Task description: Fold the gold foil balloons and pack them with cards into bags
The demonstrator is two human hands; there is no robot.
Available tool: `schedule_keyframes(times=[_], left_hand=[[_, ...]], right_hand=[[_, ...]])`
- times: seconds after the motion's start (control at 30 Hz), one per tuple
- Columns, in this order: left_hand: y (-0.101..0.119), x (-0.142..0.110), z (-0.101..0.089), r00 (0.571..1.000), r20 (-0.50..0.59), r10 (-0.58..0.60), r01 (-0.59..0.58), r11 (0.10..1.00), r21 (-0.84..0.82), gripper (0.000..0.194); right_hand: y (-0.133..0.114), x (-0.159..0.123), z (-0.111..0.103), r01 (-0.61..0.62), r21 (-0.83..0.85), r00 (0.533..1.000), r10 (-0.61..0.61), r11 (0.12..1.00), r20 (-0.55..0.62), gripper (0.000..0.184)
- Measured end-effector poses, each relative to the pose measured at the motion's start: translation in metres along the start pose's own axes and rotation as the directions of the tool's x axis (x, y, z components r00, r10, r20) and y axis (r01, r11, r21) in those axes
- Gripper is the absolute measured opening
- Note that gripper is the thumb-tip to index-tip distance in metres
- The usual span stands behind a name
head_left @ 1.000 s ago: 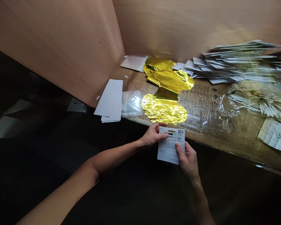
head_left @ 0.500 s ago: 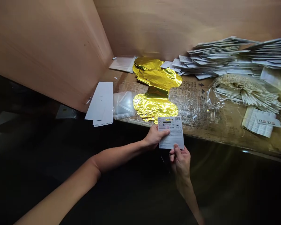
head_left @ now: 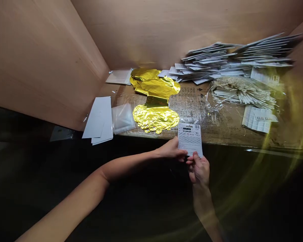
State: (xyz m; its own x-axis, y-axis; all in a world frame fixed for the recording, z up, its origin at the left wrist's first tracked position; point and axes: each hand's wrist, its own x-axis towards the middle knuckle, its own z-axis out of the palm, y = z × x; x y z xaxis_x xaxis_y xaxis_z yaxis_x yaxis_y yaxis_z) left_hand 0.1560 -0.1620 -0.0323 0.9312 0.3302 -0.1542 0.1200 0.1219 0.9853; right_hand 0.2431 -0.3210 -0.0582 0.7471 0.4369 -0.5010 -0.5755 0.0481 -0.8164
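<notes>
A white printed packaging card (head_left: 190, 139) with a hang slot at its top is held upright in front of the table edge. My left hand (head_left: 174, 150) grips its left side low down, thumb across the lower corner. From below, my right hand (head_left: 199, 168) pinches the bottom edge with the thumb in front. Behind the card lies a stack of shiny gold foil balloons (head_left: 156, 116), flat on the cardboard-covered table. Whatever lies behind the card, including some fingertips, is hidden.
White cards (head_left: 98, 117) and clear plastic sleeves (head_left: 123, 118) lie at the left front. Piles of white packets (head_left: 214, 62) stand along the back wall. A bag of white sticks (head_left: 244, 90) and folded leaflets (head_left: 257, 119) sit at the right. Cardboard walls (head_left: 35, 64) rise left and behind.
My left hand has slid down the card from its middle to the lower left corner. The view has shifted, so the table's contents appear further left.
</notes>
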Motion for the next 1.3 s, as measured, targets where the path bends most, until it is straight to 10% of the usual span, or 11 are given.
schedule_keyframes(times=[0.13, 0.2, 0.3, 0.4, 0.83, 1.3], left_hand=[[0.012, 0.004, -0.019, 0.967, -0.175, 0.186, -0.066, 0.845, 0.530, 0.032], [0.014, 0.016, -0.024, 0.951, 0.011, 0.310, -0.248, 0.737, 0.629, 0.032], [0.014, 0.035, -0.029, 0.875, 0.342, 0.341, -0.483, 0.626, 0.612, 0.036], [0.013, 0.046, -0.035, 0.849, 0.424, 0.315, -0.522, 0.621, 0.585, 0.037], [-0.008, 0.065, -0.033, 0.887, 0.299, 0.353, -0.460, 0.609, 0.646, 0.013], [-0.013, 0.063, -0.024, 0.819, 0.400, 0.411, -0.570, 0.663, 0.485, 0.013]], right_hand=[[0.007, 0.008, -0.001, 0.011, 0.030, 0.999, -0.010, 0.999, -0.046, 0.060], [0.009, 0.014, -0.002, -0.023, 0.019, 0.999, 0.022, 1.000, 0.024, 0.060], [0.008, 0.024, -0.009, -0.060, -0.057, 0.973, 0.071, 0.997, 0.219, 0.056], [0.006, 0.030, -0.018, -0.033, -0.133, 0.929, 0.079, 0.991, 0.361, 0.052], [0.002, 0.043, -0.008, 0.111, -0.187, 0.970, -0.066, 0.976, 0.234, 0.054], [0.021, 0.049, 0.003, 0.297, -0.302, 0.952, -0.254, 0.906, 0.171, 0.047]])
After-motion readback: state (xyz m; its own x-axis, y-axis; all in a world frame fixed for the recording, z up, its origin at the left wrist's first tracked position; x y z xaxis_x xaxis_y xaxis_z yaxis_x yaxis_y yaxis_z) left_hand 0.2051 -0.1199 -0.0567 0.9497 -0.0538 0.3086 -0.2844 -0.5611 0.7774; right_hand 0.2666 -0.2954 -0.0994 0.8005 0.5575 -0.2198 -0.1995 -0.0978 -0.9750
